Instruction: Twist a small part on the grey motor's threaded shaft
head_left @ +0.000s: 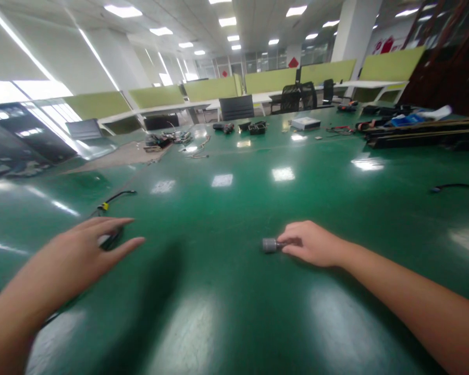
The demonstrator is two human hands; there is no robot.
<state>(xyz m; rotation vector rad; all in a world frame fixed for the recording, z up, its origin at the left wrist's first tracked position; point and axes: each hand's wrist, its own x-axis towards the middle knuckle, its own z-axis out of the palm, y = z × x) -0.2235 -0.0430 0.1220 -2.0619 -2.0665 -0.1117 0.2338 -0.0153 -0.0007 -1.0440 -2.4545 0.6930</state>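
My right hand [310, 243] pinches a small grey metal cylinder with a narrower dark stem [270, 245] at its stem end. The cylinder points left, low over the green tabletop; whether it touches the surface is unclear. On the left, my left hand [78, 255] is raised above the table with thumb and fingers apart. Behind its fingers shows part of a dark object [111, 238], mostly hidden. Just beyond that hand lies a black cable [119, 196] with a yellow tag [103, 207].
The glossy green table [226, 219] reflects the ceiling lights. At the far side lie a power drill [223, 127], a white box [305, 123] and a tangle of electronic parts [166, 139]. Long dark bars [426, 133] stretch along the right. Another black cable [457, 186] sits at the right edge.
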